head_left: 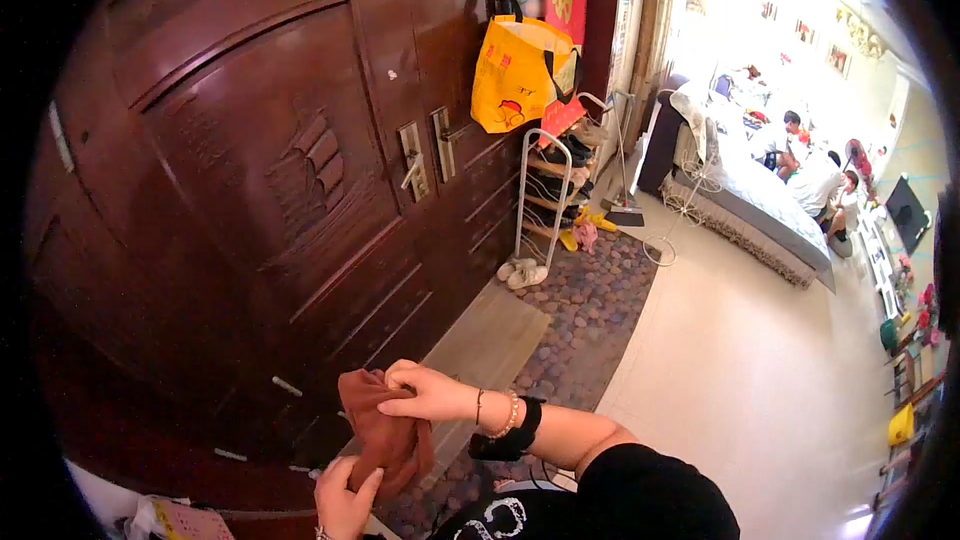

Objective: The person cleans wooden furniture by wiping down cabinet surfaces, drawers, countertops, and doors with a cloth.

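Observation:
A reddish-brown cloth (385,440) hangs bunched between my two hands, low in front of the dark wooden door. My right hand (425,392) grips its upper edge, thumb pressed against the fabric. At the lower left, my left hand (345,500) pinches the bottom side of the cloth. Both hands are closed on it, and some fingertips are hidden behind folds. On my right wrist are a beaded bracelet and a black band (512,432).
The carved door (260,160) fills the left. A yellow bag (515,70) hangs above a shoe rack (545,190). A pebble-patterned mat (590,310) covers the floor by the door. Beyond stand a broom (623,205) and a sofa (750,210), with several people (815,180) near it.

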### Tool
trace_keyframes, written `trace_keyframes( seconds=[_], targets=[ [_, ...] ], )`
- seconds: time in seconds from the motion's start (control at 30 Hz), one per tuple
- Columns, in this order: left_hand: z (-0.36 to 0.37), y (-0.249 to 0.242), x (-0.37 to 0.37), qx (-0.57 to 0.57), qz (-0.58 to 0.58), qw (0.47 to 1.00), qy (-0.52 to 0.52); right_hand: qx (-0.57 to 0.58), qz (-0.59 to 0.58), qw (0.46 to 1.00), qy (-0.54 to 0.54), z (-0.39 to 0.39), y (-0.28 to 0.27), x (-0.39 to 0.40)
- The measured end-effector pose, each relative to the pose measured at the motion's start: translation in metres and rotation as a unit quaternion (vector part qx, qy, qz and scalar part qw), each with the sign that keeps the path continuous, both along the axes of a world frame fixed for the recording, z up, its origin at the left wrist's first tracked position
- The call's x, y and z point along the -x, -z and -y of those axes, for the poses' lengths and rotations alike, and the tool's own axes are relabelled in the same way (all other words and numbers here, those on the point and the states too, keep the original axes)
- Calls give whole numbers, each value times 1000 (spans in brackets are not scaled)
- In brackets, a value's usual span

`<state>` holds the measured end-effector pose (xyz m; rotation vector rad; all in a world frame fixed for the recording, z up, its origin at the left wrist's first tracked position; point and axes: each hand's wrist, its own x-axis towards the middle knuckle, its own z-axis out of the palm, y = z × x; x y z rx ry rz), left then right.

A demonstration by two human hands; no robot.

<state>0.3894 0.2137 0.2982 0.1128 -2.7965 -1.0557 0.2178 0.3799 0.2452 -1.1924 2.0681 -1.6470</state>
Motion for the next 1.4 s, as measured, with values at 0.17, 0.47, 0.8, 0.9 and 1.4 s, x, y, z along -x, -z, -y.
trace_keyframes(
  seconds=[0.17,0.47,0.8,0.9,1.4],
  targets=[
    [17,19,57,-98,34,995,15,2,90,996,27,2,13,38],
    [96,26,177,-46,-239,967,-69,-98,11,994,55,78,-11,134],
    [207,-104,341,97,-561,805,-169,148,-325,924,135,219,-193,260],
    [236,-106,391,144,-563,792,-187,122,-335,907,222,257,-197,291],
    [260,24,461,357,-311,877,-76,32,-222,956,191,226,-74,381]
  ],
)
